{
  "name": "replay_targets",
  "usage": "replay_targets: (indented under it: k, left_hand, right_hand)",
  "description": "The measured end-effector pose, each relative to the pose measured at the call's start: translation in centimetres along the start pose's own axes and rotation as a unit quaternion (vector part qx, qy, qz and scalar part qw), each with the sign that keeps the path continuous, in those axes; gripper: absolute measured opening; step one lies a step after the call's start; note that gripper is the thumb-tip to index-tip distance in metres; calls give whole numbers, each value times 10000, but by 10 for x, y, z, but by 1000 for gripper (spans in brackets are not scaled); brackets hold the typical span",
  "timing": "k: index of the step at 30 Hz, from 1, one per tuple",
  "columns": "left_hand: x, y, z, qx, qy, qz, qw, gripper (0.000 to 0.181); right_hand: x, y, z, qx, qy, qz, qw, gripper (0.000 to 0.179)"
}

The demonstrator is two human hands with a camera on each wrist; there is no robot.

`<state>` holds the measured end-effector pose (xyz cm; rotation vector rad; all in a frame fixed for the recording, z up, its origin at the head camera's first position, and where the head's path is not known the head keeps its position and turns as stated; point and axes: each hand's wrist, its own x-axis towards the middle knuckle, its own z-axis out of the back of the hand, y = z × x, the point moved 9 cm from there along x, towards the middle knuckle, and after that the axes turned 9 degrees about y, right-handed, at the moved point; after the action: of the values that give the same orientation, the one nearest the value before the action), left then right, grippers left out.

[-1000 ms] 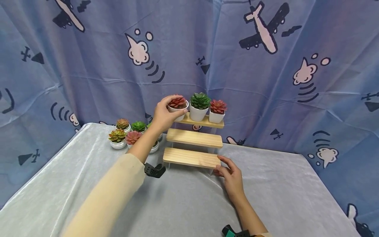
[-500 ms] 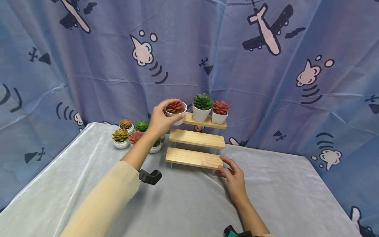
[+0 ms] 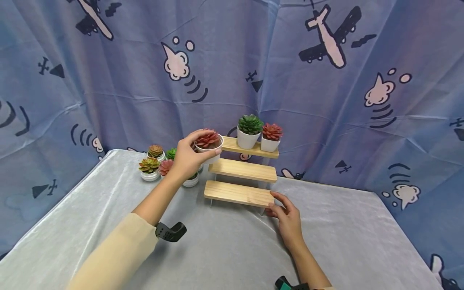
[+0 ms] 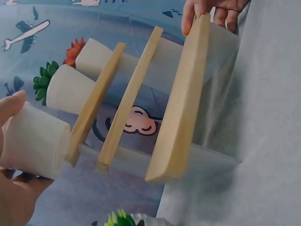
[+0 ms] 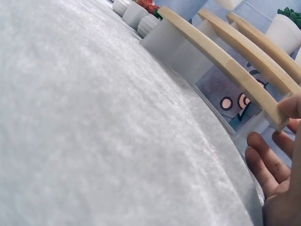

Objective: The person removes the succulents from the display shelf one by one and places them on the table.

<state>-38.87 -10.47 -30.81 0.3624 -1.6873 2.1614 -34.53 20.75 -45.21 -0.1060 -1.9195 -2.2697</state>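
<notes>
Here, the left hand [image 3: 186, 158] grips a pot [image 4: 37, 141], red succulent [image 3: 207, 140] inside.

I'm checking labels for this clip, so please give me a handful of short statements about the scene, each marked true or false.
1. The left hand holds a red plant. True.
2. The green plant stands on the top shelf. True.
3. The right hand holds the green plant. False: it grips the bottom shelf.
4. The yellow plant stands on the bottom shelf. False: it is on the table.
5. The backdrop is patterned. True.
</notes>
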Motion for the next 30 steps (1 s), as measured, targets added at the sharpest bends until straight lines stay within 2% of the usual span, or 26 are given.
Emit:
replay_targets:
  k: [15,23,30]
  left_hand:
    - [-49,15,17,-119,-58,173,9998,54]
    - [-65,28,20,-226,67,60,9997,56]
    - [-78,46,21,-212,133,142,9996,56]
  right_hand:
    - [1,1,1,21,-75,37,10000,37]
    - [1,1,2,-55,-123,144,9998,35]
    - [1,-1,0,-68,-87,64,9999,36]
